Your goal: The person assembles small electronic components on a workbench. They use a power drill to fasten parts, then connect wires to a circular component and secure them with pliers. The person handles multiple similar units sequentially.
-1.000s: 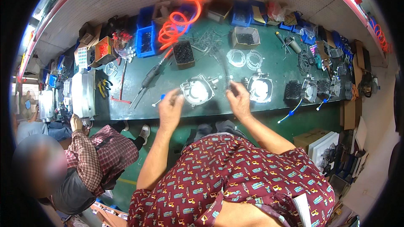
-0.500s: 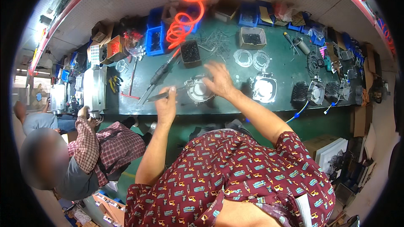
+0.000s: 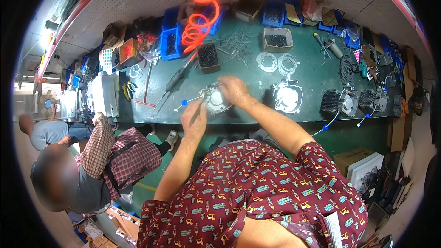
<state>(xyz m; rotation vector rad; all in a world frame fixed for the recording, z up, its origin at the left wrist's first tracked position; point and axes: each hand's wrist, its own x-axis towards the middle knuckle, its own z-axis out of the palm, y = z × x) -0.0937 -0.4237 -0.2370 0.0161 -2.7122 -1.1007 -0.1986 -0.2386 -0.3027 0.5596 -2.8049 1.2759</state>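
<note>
My left hand (image 3: 193, 122) is closed around a slim dark tool (image 3: 196, 112), too small to name more exactly, at the near left side of a round silver metal housing (image 3: 217, 102). Fingers of my right hand (image 3: 234, 90) rest on the housing's upper right edge; their tips are partly hidden. A thin cable with a blue connector (image 3: 184, 103) runs out from the housing's left side. To the right lies a similar silver housing (image 3: 288, 97), apart from both hands.
An air screwdriver (image 3: 174, 80) on a coiled orange hose (image 3: 195, 30) lies left of a box of black screws (image 3: 208, 58). Ring gaskets (image 3: 267, 62), a white bin (image 3: 277, 40) and a red T-handle wrench (image 3: 146, 87) lie around. A co-worker (image 3: 98, 170) sits at the left.
My left hand has moved right and nearer to me, and the tool now points up beside the housing. The blue connector has come into sight. My right hand has come down slightly.
</note>
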